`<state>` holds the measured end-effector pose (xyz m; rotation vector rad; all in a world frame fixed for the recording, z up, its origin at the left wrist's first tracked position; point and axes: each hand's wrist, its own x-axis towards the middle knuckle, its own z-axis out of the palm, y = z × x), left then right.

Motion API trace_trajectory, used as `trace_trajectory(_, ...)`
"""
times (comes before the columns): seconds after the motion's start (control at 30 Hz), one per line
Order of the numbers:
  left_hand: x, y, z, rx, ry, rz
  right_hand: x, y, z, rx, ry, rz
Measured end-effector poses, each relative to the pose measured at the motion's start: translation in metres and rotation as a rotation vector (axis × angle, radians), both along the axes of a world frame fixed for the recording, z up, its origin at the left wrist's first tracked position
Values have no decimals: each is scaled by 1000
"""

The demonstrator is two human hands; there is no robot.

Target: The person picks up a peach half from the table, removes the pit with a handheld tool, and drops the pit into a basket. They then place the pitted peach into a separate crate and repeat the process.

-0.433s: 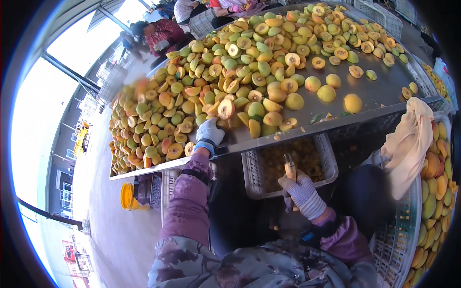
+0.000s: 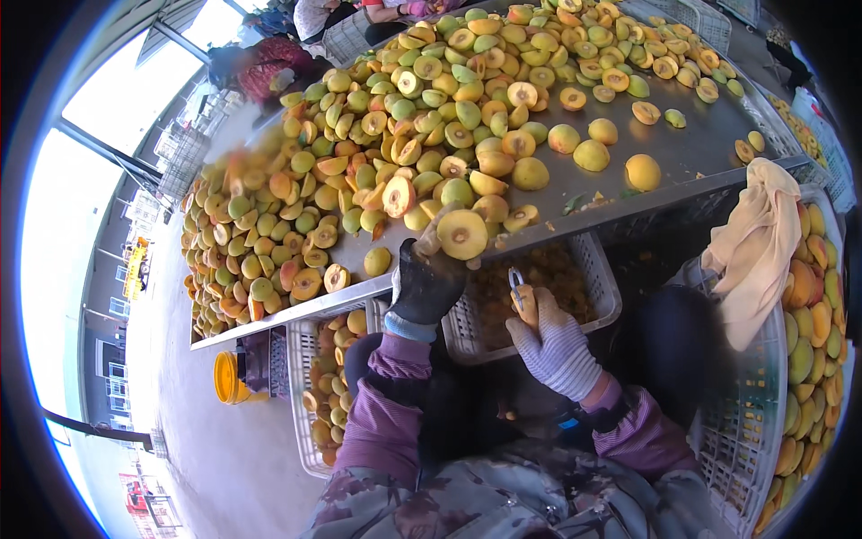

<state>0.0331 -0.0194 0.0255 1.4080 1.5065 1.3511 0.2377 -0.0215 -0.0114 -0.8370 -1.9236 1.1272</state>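
A halved yellow peach [image 2: 463, 235] is gripped in my left hand [image 2: 426, 280], its cut face with the stone hollow turned toward me. That hand wears a glove with a dark palm and is raised at the table's near edge. My right hand [image 2: 558, 352], in a striped white glove, is closed around the wooden handle of a pitting tool [image 2: 524, 304]. The tool's curved metal tip points up, a short way below and to the right of the peach half. Piled peach halves [image 2: 395, 135] cover much of the metal table [image 2: 691, 121].
Below the table edge stands a grey crate [image 2: 613, 301] of pitted scraps. A fruit-filled crate [image 2: 310, 440] is by my left knee, a yellow bucket [image 2: 229, 377] beyond it. At right are another full crate [image 2: 781, 431] and a beige cloth [image 2: 759, 251]. Other people sit across the table.
My left hand has come back from the fruit at the table's edge and turned palm up, now gripping a peach half. The right hand has brought the pitting tool a little up and left.
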Motion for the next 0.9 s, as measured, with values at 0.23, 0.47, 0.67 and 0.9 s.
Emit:
trace_trajectory(0.23,-1,-2,-16,-75,-1247,-399,2,8,19,103,28,-93)
trace_trajectory(0.47,13,-4,-8,51,-344,-95,-1,4,18,111,-31,-103)
trace_trajectory(0.67,14,-6,-15,93,-2,-5,-1,10,16,147,-56,-69)
trace_trajectory(0.9,27,1,-10,-103,-659,-111,-5,7,11,291,-199,-107)
